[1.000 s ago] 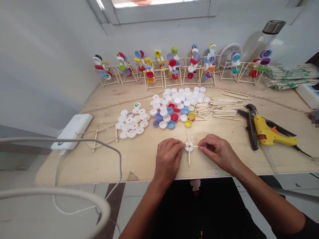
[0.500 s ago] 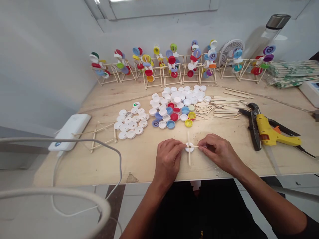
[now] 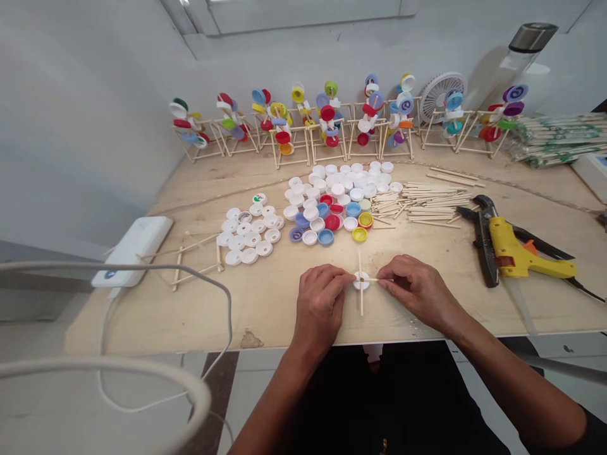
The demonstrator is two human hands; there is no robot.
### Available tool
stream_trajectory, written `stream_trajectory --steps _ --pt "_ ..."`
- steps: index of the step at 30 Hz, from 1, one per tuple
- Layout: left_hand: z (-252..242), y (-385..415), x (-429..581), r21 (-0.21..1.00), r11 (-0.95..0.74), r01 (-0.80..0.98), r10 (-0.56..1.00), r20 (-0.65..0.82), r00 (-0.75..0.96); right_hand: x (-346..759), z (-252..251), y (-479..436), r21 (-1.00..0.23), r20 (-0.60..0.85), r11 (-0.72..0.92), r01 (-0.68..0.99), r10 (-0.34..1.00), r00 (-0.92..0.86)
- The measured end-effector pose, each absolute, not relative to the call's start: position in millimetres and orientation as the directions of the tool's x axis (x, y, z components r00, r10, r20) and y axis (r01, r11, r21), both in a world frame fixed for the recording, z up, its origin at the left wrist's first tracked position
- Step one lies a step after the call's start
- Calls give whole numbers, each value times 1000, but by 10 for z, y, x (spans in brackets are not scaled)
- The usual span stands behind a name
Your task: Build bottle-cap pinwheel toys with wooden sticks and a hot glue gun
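Note:
A white bottle cap (image 3: 366, 286) with a hole in its middle lies on the table before me. Thin wooden sticks radiate from it, with an upright one in the picture (image 3: 361, 306) reaching beyond the cap both ways. My left hand (image 3: 320, 303) is closed, its fingertips at the cap's left edge; whether they also hold a stick there is hidden. Between thumb and index finger, my right hand (image 3: 413, 292) pinches the outer end of the stick pointing right (image 3: 374, 279).
Loose bottle caps (image 3: 332, 222), pierced white caps (image 3: 251, 239) and cut sticks (image 3: 434, 203) lie beyond my hands. A yellow glue gun (image 3: 509, 246) stands at right. Stick frames with cap wheels (image 3: 327, 126) line the back. At left are a power bank (image 3: 137, 246) and a stick frame (image 3: 179, 259).

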State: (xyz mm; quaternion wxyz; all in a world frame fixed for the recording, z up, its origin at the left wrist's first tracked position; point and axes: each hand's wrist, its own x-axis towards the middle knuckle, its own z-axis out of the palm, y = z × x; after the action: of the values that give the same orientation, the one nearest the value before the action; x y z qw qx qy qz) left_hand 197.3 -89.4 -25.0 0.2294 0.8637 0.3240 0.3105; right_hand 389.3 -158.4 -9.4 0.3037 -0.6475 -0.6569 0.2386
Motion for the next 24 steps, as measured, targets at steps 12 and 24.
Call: stream_trajectory --steps 12,24 --pt "-237 -897 1976 594 -684 424 701 375 606 3894 -104 -1576 -661 100 67 748 995 -1" --pt "-250 -899 1978 586 -687 429 701 382 602 3906 -79 -1568 -626 79 80 775 996 -38"
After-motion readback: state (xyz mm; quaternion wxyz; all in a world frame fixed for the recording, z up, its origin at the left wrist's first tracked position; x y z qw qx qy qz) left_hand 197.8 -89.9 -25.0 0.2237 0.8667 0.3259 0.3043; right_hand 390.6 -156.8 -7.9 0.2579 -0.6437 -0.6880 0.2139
